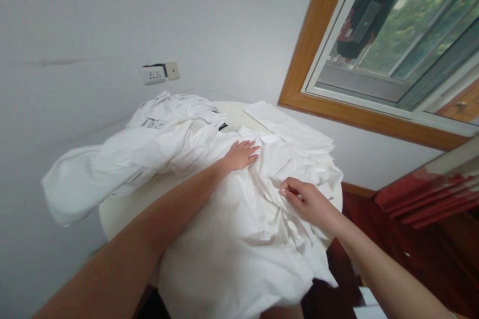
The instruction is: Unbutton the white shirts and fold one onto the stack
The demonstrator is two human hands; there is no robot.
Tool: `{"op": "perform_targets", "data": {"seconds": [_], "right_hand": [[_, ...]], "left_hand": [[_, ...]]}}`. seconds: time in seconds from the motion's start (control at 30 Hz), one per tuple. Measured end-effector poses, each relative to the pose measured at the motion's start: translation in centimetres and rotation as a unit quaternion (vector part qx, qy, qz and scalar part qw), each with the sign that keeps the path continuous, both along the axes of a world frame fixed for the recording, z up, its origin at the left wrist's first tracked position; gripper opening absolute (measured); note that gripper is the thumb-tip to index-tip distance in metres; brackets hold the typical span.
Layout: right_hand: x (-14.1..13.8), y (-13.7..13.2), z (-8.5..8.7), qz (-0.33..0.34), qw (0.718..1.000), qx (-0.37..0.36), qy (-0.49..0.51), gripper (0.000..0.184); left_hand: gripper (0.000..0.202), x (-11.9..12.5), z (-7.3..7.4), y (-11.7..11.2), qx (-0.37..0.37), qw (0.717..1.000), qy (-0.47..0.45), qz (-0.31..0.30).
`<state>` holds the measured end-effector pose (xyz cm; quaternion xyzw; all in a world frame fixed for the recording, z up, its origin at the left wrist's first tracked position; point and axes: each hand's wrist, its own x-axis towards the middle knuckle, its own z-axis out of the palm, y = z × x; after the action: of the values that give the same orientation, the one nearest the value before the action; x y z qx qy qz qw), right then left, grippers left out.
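Note:
A large white garment (224, 239) lies rumpled over the round table and hangs down over its near edge. Flat on its upper part rests my left hand (241, 154), fingers stretched out and pressing the fabric. To the right, my right hand (303, 199) is closed in a pinch just over the creased folds. Whatever lies between those fingertips is too small to make out. Beside my left hand, a bundled white cloth (123, 154) stretches left past the table's edge. Folded white cloth (288, 124) lies at the far right of the table.
The pale round tabletop (130, 204) stands close to a white wall with a power socket (153, 75). A wood-framed window (318, 35) is at the right. Below it a red and cream curtain (434, 189) hangs near the dark wooden floor (377, 239).

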<state>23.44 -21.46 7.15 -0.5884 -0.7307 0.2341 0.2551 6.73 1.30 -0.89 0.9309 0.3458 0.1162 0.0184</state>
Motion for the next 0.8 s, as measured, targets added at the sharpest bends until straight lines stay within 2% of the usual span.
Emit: {"op": "perform_targets", "data": {"seconds": [0.13,0.2,0.27,0.37,0.47,0.53,0.57,0.63,0.7,0.8], "right_hand": [[0.8,0.9,-0.4,-0.026,0.986,-0.027,0.161,0.018],[0.8,1.1,-0.8,-0.024,0.982,-0.043,0.184,0.022],[0.5,0.9,-1.3,0.009,0.990,-0.046,0.130,0.020],[-0.4,0.1,-1.3,0.081,0.995,-0.032,-0.041,0.015],[-1.6,-0.9,-0.4,0.067,0.984,0.013,-0.165,0.033],[-2.4,-1.3,0.5,0.066,0.977,0.073,-0.191,0.045],[-2.8,-1.4,0.9,0.088,0.972,0.099,-0.196,0.046],[-3.5,-1.3,1.3,0.154,0.958,0.123,-0.208,0.038],[-4.0,-1.0,1.1,0.189,0.946,0.110,-0.241,0.026],[-4.3,-0.2,-0.1,0.140,0.943,0.069,-0.293,0.015]], "left_hand": [[0.052,0.0,0.2,-0.1,-0.007,1.000,0.001,0.001],[0.052,0.0,0.3,-0.2,-0.008,1.000,0.002,0.002],[0.051,-0.1,0.3,-0.2,-0.007,1.000,0.006,0.003],[0.050,-0.1,0.2,-0.1,-0.005,1.000,0.005,0.004],[0.050,-0.1,0.1,-0.1,-0.002,1.000,-0.001,0.002],[0.050,-0.1,0.1,-0.1,-0.001,1.000,-0.002,0.001],[0.050,-0.1,0.1,-0.1,-0.002,1.000,-0.001,0.001],[0.050,-0.1,0.2,-0.1,-0.003,1.000,0.001,0.001],[0.050,-0.1,0.2,-0.2,-0.004,1.000,0.002,0.001],[0.051,-0.1,0.2,-0.2,-0.003,1.000,-0.001,0.002]]}}
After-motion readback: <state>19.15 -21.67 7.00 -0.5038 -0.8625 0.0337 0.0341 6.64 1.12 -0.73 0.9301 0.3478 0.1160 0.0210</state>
